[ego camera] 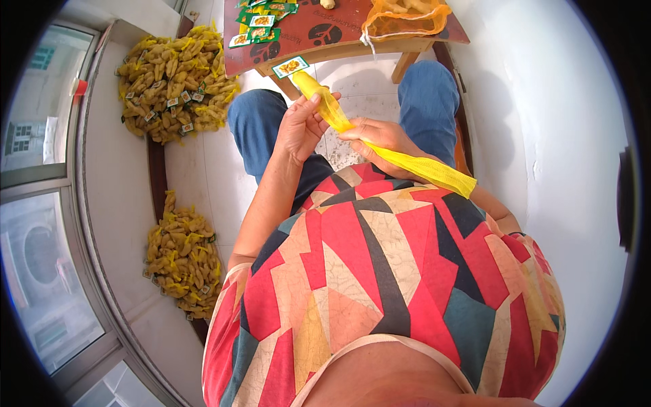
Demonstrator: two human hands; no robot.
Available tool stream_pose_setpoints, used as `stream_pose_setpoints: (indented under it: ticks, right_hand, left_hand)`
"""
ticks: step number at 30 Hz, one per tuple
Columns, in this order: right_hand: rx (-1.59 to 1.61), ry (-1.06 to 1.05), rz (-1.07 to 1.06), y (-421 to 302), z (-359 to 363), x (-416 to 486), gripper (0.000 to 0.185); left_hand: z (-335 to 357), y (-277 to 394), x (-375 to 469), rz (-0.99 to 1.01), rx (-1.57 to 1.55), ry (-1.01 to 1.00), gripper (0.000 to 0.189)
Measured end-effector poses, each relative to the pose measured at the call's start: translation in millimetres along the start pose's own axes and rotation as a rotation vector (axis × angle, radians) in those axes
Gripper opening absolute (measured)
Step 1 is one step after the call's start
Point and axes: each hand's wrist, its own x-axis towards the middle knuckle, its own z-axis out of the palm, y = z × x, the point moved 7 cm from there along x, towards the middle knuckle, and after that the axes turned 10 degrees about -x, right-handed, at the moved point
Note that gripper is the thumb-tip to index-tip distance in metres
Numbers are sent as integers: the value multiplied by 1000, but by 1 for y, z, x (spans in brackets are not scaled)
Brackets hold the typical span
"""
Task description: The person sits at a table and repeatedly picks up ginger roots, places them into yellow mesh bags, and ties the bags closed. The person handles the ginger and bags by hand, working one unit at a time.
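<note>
A long yellow mesh net bag (422,168) stretches between my two hands and past the right one, its loose end lying near my right forearm. My left hand (303,124) pinches it near its upper end, thumb on top. That end looks rounded and fuller; whether something is inside cannot be told. A printed card label (290,66) with a green border and a picture of ginger is attached there, close to the table edge. My right hand (379,137) grips the net around its middle, with its fingers closed over the mesh.
Ahead stands a low red-topped wooden table (300,43), bearing several labelled yellow net bags (262,23), an orange mesh sack (407,23) of ginger and a small ginger piece (327,4). Two heaps of netted ginger (173,86) (185,259) lie left along the wall below a window.
</note>
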Motion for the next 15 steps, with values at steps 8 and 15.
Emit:
stream_pose_setpoints:
  ticks: [8,15]
  right_hand:
    - [-65,-13,144,27,12,-17,18]
    - [-207,-81,104,29,10,-12,26]
  left_hand:
    - [14,20,24,57,-46,-83,38]
    - [4,47,74,106,289,75,25]
